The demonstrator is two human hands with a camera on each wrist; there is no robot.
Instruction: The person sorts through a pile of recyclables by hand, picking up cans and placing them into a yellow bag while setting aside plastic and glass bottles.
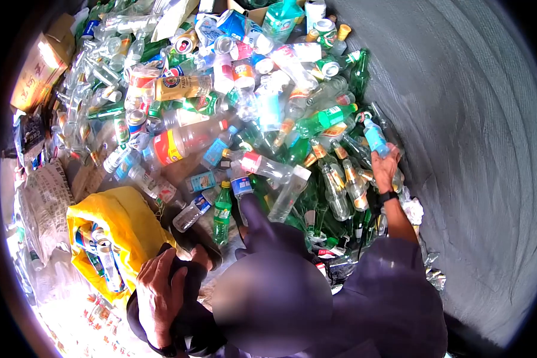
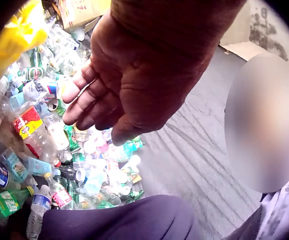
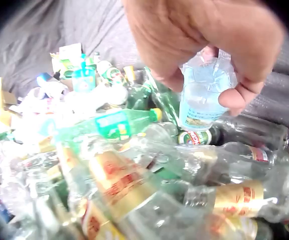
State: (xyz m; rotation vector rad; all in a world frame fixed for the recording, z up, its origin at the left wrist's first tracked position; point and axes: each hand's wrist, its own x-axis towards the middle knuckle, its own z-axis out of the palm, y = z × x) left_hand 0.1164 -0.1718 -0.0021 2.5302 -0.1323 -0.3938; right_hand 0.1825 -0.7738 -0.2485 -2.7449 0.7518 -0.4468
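My right hand (image 1: 385,167) holds a crumpled plastic bottle with a light blue label (image 1: 375,137) over the right edge of the heap. In the right wrist view thumb and fingers pinch this light-blue-labelled bottle (image 3: 204,97) from both sides, above glass bottles with gold labels (image 3: 239,198). My left hand (image 1: 160,292) holds nothing; its fingers hang relaxed beside the yellow bag (image 1: 140,218). The left wrist view shows the palm and the loosely bent fingers (image 2: 92,102). Drink cans (image 1: 104,256) lie inside the bag's mouth.
A heap of bottles and cans spreads ahead, with a green soda bottle (image 1: 222,215) and a large red-and-yellow-labelled bottle (image 1: 173,146). Grey sheeting (image 1: 471,149) covers the right side. A cardboard box (image 1: 39,71) stands at the far left.
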